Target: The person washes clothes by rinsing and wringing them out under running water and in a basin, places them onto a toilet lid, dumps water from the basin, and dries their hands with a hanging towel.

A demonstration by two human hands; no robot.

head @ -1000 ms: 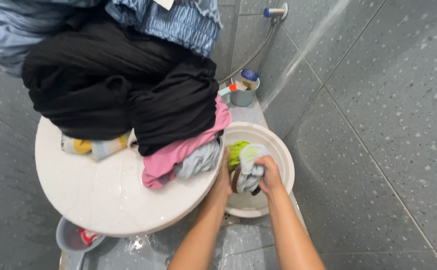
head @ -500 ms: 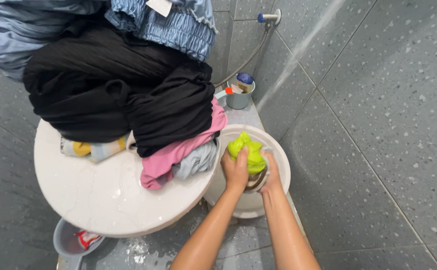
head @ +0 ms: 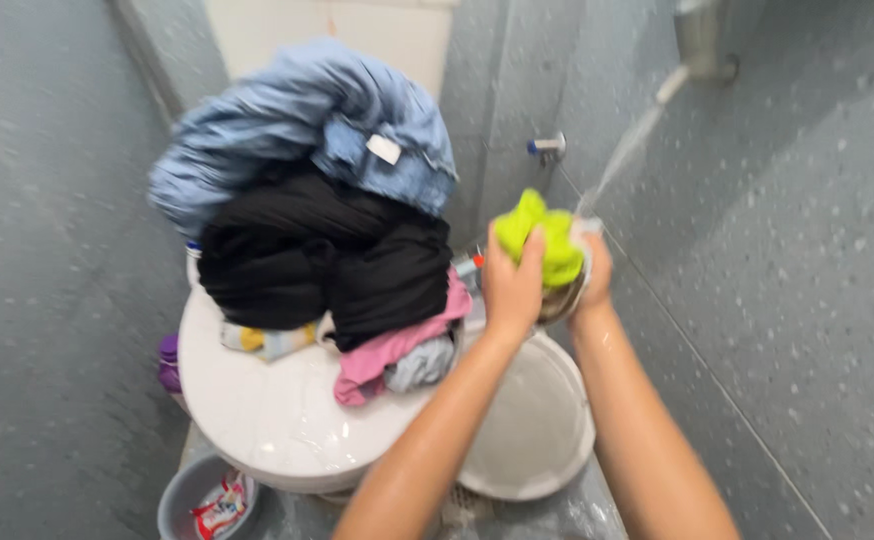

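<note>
Both hands' fingers clamped round lime-green cloth (head: 540, 240), right hand (head: 591, 275) half hidden, blurred

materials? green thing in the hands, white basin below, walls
Green cloth: soft crumpled fabric, probably wet, bunched in left hand and right hand. White basin: smooth glossy, likely plastic. Wall: grey speckled tiles, grout lines visible, ceramic or terrazzo-look.

home bathroom | grey tiled walls (head: 817, 260) | wall tap (head: 549, 147) | white basin (head: 537, 430) | laundry pile (head: 317, 220)
</note>
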